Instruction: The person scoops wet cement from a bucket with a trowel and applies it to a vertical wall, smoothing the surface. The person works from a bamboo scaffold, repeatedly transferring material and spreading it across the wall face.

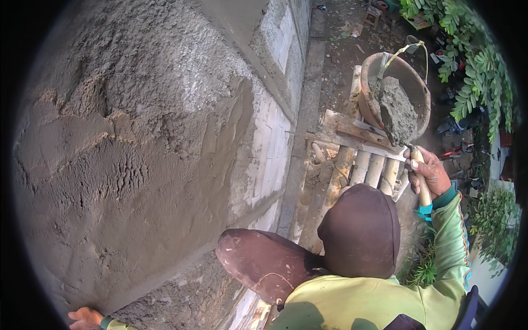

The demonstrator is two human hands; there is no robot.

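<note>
My right hand grips the wooden handle of a trowel at the right, its blade carrying a heap of grey mortar over an orange-brown bucket with a loop handle. My left hand is at the lower left against a wall coated with rough and partly smoothed wet mortar; its fingers are apart, partly cut off by the view. My dark-trousered knees are in the lower middle.
A bamboo and board platform lies below the bucket. Pale blockwork shows along the wall. Leafy branches hang at the right, over ground strewn with debris and assorted items.
</note>
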